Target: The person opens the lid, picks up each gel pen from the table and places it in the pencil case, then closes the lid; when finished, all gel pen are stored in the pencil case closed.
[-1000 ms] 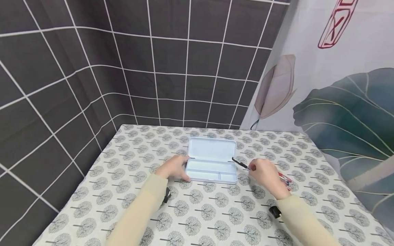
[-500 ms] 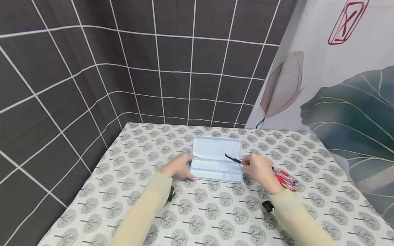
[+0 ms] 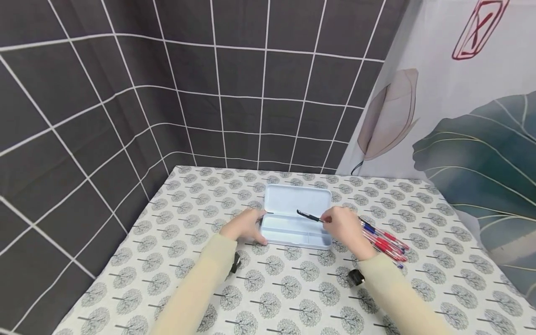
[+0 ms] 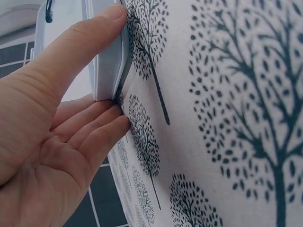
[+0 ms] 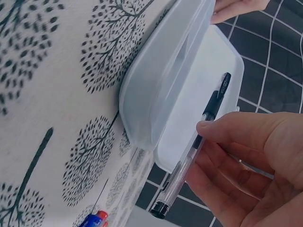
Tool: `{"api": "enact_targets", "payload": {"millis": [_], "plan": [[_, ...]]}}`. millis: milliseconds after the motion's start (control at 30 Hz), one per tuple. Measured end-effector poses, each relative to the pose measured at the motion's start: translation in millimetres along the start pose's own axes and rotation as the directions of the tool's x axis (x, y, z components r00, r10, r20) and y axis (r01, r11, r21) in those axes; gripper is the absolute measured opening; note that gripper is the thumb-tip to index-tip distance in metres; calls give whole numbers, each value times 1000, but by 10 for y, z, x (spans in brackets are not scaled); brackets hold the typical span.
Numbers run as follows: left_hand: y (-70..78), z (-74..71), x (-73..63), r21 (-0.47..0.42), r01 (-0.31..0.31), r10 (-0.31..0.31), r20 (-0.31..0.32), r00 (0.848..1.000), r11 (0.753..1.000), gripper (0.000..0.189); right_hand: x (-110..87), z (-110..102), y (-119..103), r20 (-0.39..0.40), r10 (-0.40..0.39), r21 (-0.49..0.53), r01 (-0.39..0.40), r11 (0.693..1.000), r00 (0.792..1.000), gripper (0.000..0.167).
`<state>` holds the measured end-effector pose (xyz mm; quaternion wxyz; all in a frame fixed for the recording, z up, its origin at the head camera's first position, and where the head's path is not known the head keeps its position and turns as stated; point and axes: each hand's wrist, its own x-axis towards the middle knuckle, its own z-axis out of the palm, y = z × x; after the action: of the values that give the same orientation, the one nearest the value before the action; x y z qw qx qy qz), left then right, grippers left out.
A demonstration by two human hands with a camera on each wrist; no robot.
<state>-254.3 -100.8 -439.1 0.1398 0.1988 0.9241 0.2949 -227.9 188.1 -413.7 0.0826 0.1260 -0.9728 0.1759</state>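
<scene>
A light-blue pencil case (image 3: 284,222) lies open on the table, its lid (image 3: 297,200) tipped back and its tray divided into compartments. My left hand (image 3: 244,225) holds the case's left end, thumb along the front side and fingers around the end, as the left wrist view shows. Pinched between the thumb and fingers of my right hand (image 3: 344,228) is a clear-barrelled gel pen (image 5: 182,163) with a black cap. The pen slants over the right part of the case, its capped end pointing left. No pen shows inside the tray.
Several red, blue and dark pens (image 3: 386,243) lie in a loose pile right of the case, partly behind my right forearm. A tree-print cloth (image 3: 293,298) covers the table. A dark gridded curtain (image 3: 234,116) hangs behind.
My right hand has carried the pen leftward from near the pile to above the case's right side. The left hand keeps its hold on the case. The head view has shifted slightly.
</scene>
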Motion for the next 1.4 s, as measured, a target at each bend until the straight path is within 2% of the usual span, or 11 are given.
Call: {"api": "enact_targets", "payload": {"millis": [267,733,1033,1400], "plan": [[37,-24,0,-11,18,-18,1,1000,1000,97,96,55,-114,-24,-53,-9,53,999,998,15],[61,-58,-17,-19,1,-1,0,1000,1000,93,214,129,-310,20,-51,8,51,999,999,13],[43,-35,-7,0,6,-6,0,1000,1000,94,236,219,-402,95,-51,99,42,994,994,12],[12,4,-10,-8,23,-23,0,1000,1000,98,218,270,-452,140,-79,91,66,994,987,12]]}}
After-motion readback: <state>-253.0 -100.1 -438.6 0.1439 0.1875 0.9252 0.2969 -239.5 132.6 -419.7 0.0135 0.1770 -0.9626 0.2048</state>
